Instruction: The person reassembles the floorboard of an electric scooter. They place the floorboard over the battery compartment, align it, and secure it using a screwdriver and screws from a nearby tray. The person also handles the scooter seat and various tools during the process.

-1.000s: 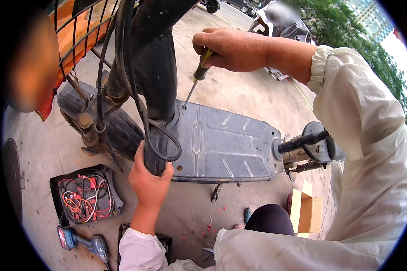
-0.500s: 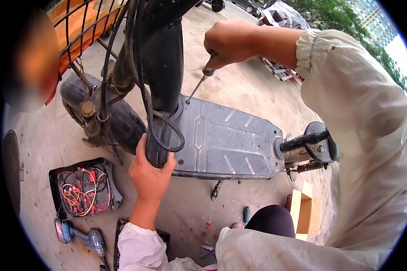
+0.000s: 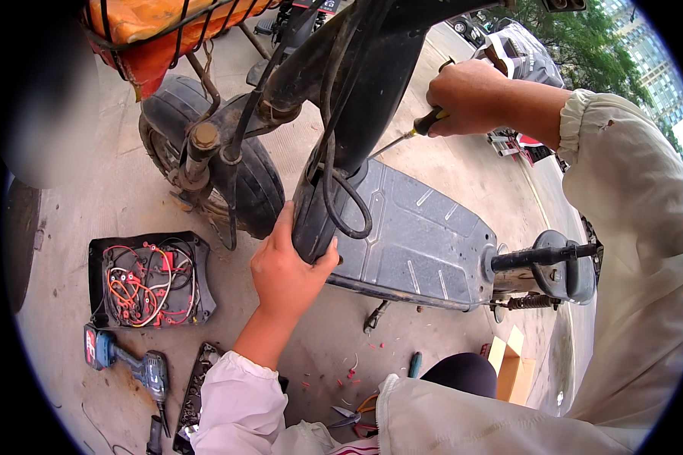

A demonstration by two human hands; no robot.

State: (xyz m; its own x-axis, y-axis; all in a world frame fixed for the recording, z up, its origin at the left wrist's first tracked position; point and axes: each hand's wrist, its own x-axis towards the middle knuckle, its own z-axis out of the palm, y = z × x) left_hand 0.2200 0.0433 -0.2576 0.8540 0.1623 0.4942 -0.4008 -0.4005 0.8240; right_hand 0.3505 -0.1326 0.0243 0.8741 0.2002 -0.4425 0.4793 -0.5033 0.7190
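A scooter with a grey footboard (image 3: 421, 235) stands before me. My right hand (image 3: 470, 98) is closed on a screwdriver (image 3: 430, 121) with a black and yellow handle. Its shaft slopes down left to the far front corner of the footboard, beside the black column; the column hides the tip. My left hand (image 3: 290, 262) grips the lower end of the black front panel (image 3: 315, 224), its thumb and fingers on either side. A black cable loop (image 3: 366, 220) hangs over the panel, just above this hand.
On the ground at left lie a black tray (image 3: 95, 280) of coloured wires and a cordless drill (image 3: 140, 368). Scissors (image 3: 347, 415), a teal-handled tool (image 3: 416, 364) and an open cardboard box (image 3: 514, 371) are near my knee. The front wheel (image 3: 155, 140) and a basket (image 3: 182, 45) stand at upper left.
The view has shifted, so the scooter sits farther right. My right hand has tipped the screwdriver to a flatter slant, and its tip has gone behind the column. My left hand keeps its grip.
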